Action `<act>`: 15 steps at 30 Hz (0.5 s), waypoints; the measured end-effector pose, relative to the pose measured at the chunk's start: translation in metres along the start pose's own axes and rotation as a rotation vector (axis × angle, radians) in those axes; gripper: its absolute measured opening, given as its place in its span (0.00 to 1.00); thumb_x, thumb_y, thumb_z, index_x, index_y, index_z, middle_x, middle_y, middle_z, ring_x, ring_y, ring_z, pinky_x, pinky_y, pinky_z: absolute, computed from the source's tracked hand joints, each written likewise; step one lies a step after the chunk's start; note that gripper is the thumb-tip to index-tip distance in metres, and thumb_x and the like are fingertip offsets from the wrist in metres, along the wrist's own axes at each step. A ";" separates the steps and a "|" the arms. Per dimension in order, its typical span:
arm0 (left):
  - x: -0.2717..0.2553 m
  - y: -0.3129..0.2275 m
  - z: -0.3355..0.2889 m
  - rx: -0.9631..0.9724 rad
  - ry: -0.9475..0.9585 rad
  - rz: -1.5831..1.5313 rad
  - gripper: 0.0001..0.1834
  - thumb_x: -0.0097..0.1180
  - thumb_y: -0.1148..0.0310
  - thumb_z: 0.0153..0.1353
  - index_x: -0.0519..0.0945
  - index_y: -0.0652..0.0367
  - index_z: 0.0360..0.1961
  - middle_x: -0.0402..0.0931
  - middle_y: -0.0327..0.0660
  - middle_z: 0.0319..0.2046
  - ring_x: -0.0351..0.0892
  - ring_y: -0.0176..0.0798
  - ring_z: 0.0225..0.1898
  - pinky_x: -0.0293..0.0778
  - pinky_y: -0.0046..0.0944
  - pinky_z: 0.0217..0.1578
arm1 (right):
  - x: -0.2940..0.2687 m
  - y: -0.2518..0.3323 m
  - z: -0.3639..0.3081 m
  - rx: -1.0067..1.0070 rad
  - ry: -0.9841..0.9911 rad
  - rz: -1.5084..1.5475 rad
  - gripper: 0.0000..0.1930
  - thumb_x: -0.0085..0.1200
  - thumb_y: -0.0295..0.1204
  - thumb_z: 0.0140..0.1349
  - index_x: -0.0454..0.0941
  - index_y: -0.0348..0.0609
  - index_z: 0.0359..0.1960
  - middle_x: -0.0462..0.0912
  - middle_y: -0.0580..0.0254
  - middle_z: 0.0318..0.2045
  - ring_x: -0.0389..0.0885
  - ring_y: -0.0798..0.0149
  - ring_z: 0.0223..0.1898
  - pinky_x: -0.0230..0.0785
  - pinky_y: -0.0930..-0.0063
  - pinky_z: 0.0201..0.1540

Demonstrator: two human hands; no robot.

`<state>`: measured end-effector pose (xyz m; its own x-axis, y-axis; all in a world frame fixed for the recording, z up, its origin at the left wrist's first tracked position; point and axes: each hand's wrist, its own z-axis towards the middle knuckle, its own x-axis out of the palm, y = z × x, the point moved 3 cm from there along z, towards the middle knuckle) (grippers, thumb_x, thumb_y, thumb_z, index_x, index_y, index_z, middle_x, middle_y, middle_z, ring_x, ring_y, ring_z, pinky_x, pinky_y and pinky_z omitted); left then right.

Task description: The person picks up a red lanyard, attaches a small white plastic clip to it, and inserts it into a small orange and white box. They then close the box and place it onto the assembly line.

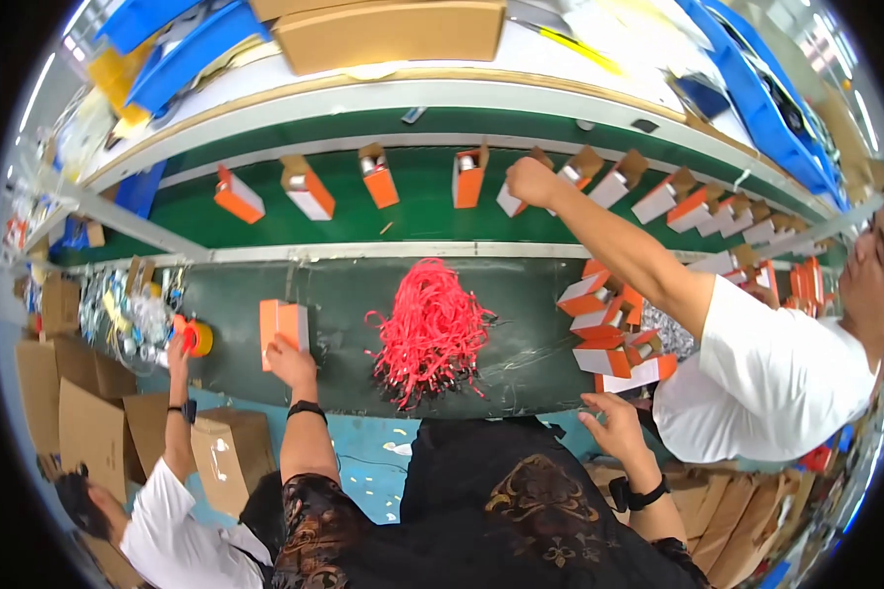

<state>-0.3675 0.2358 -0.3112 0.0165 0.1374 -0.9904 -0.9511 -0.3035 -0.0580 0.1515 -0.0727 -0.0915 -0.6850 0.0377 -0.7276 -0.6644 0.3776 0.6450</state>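
Note:
My left hand [293,362] grips an orange and white carton [287,318] at the left part of the dark bench, its fingers curled over the carton's lower edge. To the right of it lies a heap of pink-red cords [430,329] with dark ends, touched by neither hand. My right hand [616,428] hovers by the bench's front edge with fingers apart and nothing in them. Just above it, several open orange and white cartons [599,361] are piled at the bench's right side.
Open cartons [379,177] stand spaced along the green belt [422,221]. A co-worker's arm [638,245] reaches over the bench from the right to one carton. Another person's hand [178,353] is at an orange-yellow tape roll [198,339]. Cardboard boxes [93,432] stand lower left.

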 end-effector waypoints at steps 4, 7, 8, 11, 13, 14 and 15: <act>0.013 -0.022 -0.008 -0.024 -0.065 0.102 0.39 0.64 0.71 0.51 0.64 0.59 0.66 0.65 0.59 0.59 0.66 0.60 0.60 0.65 0.57 0.58 | 0.002 -0.006 -0.022 0.101 -0.061 -0.021 0.17 0.65 0.30 0.57 0.82 0.40 0.47 0.83 0.50 0.38 0.84 0.50 0.39 0.76 0.64 0.42; 0.004 -0.067 -0.028 0.094 -0.172 -0.006 0.37 0.64 0.70 0.53 0.65 0.58 0.64 0.65 0.58 0.59 0.65 0.60 0.61 0.65 0.58 0.57 | 0.009 -0.012 -0.036 0.191 -0.093 0.009 0.16 0.65 0.30 0.57 0.82 0.41 0.46 0.83 0.50 0.36 0.83 0.49 0.37 0.75 0.62 0.40; -0.006 -0.081 -0.039 0.238 -0.233 -0.162 0.34 0.64 0.69 0.54 0.67 0.58 0.63 0.66 0.57 0.58 0.65 0.61 0.61 0.65 0.58 0.57 | 0.011 -0.016 -0.041 0.252 -0.071 0.022 0.16 0.65 0.31 0.57 0.82 0.41 0.46 0.83 0.50 0.36 0.83 0.48 0.36 0.75 0.61 0.40; -0.025 -0.141 -0.072 0.565 -0.079 -0.485 0.15 0.65 0.68 0.53 0.81 0.55 0.44 0.79 0.48 0.43 0.75 0.54 0.49 0.71 0.52 0.49 | 0.017 -0.033 -0.053 0.204 -0.079 -0.058 0.15 0.64 0.32 0.57 0.83 0.42 0.45 0.83 0.50 0.36 0.82 0.46 0.36 0.75 0.59 0.41; -0.031 -0.190 -0.084 0.689 -0.008 -0.617 0.07 0.65 0.68 0.54 0.84 0.54 0.34 0.82 0.43 0.34 0.79 0.50 0.41 0.73 0.48 0.44 | 0.019 -0.038 -0.061 0.203 -0.091 -0.055 0.15 0.64 0.32 0.57 0.83 0.42 0.45 0.83 0.50 0.36 0.81 0.46 0.36 0.74 0.58 0.41; -0.038 -0.212 -0.084 0.738 -0.003 -0.629 0.05 0.64 0.69 0.55 0.84 0.55 0.33 0.83 0.41 0.32 0.81 0.49 0.37 0.74 0.47 0.42 | 0.019 -0.040 -0.060 0.180 -0.103 -0.070 0.15 0.64 0.32 0.57 0.83 0.42 0.45 0.83 0.49 0.36 0.81 0.45 0.37 0.74 0.58 0.42; -0.036 -0.227 -0.078 0.765 0.030 -0.623 0.06 0.65 0.67 0.54 0.84 0.55 0.33 0.83 0.41 0.32 0.80 0.49 0.37 0.74 0.47 0.42 | 0.015 -0.039 -0.060 0.203 -0.096 -0.034 0.14 0.64 0.31 0.57 0.83 0.42 0.45 0.83 0.50 0.37 0.81 0.45 0.38 0.74 0.57 0.42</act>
<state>-0.1278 0.2263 -0.2721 0.5799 0.0382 -0.8138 -0.7127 0.5077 -0.4841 0.1495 -0.1426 -0.1132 -0.6254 0.1061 -0.7730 -0.6058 0.5584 0.5667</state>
